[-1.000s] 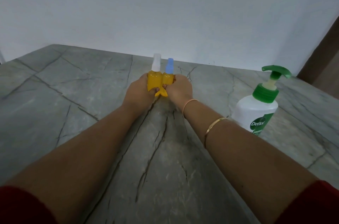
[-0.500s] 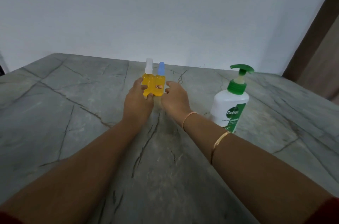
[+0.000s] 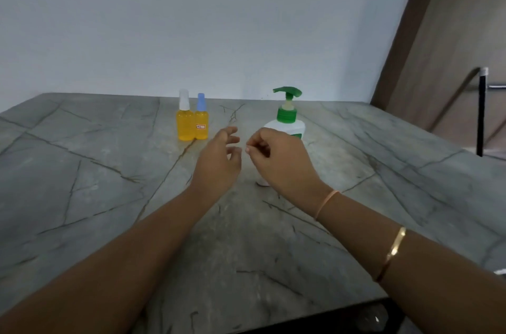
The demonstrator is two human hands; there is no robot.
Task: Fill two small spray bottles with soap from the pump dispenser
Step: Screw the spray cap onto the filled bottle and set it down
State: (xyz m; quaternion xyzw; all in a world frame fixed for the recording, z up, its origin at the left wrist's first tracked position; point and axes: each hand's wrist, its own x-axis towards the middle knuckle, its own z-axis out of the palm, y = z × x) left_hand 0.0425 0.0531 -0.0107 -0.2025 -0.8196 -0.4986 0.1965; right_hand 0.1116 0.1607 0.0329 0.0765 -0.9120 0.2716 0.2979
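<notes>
- The grey stone table (image 3: 82,155) is smooth and matte, crossed by thin dark veins.
- A white-capped spray bottle (image 3: 185,121) stands upright at the far middle: a small cylinder of clear plastic, yellow with liquid.
- A blue-capped spray bottle (image 3: 201,125) touches its right side, the same shape, with a small label.
- The left hand (image 3: 219,161) hovers near the bottles, fingers loosely curved, grasping nothing.
- The right hand (image 3: 279,158) is just beside it, fingers curled loosely, empty.
- The pump dispenser (image 3: 287,114), rounded white plastic with a ribbed green collar and beaked green pump, stands behind the right hand.
- A gold bangle (image 3: 394,248) rings the right forearm.
</notes>
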